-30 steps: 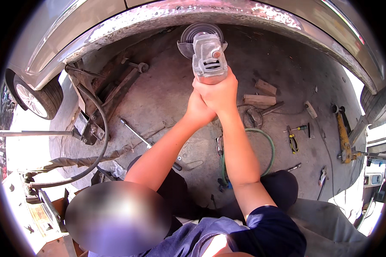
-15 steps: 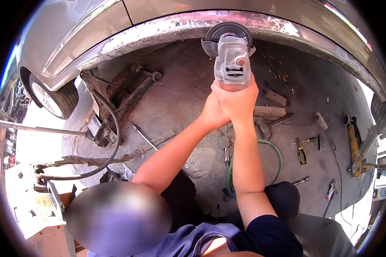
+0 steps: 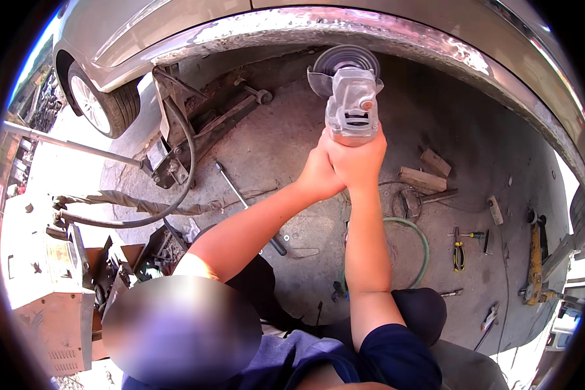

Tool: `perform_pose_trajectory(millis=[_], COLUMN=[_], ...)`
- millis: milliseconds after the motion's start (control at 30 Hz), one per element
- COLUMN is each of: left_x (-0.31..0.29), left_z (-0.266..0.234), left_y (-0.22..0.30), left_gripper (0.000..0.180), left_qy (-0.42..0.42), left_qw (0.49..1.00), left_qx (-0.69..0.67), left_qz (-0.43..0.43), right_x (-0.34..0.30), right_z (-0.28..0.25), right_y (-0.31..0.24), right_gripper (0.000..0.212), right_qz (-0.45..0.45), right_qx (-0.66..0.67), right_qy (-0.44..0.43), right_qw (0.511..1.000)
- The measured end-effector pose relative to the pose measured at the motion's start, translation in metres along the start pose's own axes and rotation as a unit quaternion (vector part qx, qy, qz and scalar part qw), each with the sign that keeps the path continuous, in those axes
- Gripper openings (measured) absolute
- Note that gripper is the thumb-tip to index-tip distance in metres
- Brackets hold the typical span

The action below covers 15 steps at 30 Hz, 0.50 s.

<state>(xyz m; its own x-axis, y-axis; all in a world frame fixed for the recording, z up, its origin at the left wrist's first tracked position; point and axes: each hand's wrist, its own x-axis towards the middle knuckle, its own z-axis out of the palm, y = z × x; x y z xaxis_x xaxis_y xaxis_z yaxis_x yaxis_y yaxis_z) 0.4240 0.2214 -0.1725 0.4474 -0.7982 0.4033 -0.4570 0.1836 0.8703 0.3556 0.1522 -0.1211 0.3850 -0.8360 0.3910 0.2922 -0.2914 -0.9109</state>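
An angle grinder (image 3: 353, 107) with a grey body points away from me, just below the scraped sill (image 3: 266, 29) of a beige car. Its dark round disc (image 3: 346, 58), with a metal guard on the left, lies close to the sill's lower edge; whether they touch I cannot tell. No sparks show. My right hand (image 3: 359, 159) is wrapped round the grinder's rear body. My left hand (image 3: 320, 174) presses against it from the left, closed round the same grip, its fingers partly hidden. Both arms reach forward.
A floor jack (image 3: 175, 156) with a black hose stands at left, near the car's wheel (image 3: 101, 104). Wooden blocks (image 3: 424, 179), a green hose (image 3: 424, 250), pliers (image 3: 458, 253) and a long-shafted tool (image 3: 234, 185) lie on the concrete. A yellow jack (image 3: 536, 260) stands at right.
The sparks to the right of the grinder are gone. The grinder has come back toward me from the sill, its disc now lower against it. The view has shifted, and both hands keep their grip.
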Motion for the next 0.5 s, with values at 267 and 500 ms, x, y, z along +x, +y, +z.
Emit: perform_pose_trajectory(millis=[267,500], left_x=[0.029,0.01], left_z=[0.004,-0.026], left_y=[0.013,-0.011], left_gripper=[0.069,0.077], left_qy=[-0.008,0.008], left_qw=[0.99,0.997], left_qx=[-0.136,-0.081], left_qz=[-0.024,0.01], right_x=[0.024,0.007], right_z=[-0.001,0.048], right_y=[-0.016,-0.017], right_gripper=[0.037,0.05], right_qz=[-0.011,0.0], right_qx=[-0.028,-0.152], right_qy=[0.035,0.044], right_qw=[0.999,0.987])
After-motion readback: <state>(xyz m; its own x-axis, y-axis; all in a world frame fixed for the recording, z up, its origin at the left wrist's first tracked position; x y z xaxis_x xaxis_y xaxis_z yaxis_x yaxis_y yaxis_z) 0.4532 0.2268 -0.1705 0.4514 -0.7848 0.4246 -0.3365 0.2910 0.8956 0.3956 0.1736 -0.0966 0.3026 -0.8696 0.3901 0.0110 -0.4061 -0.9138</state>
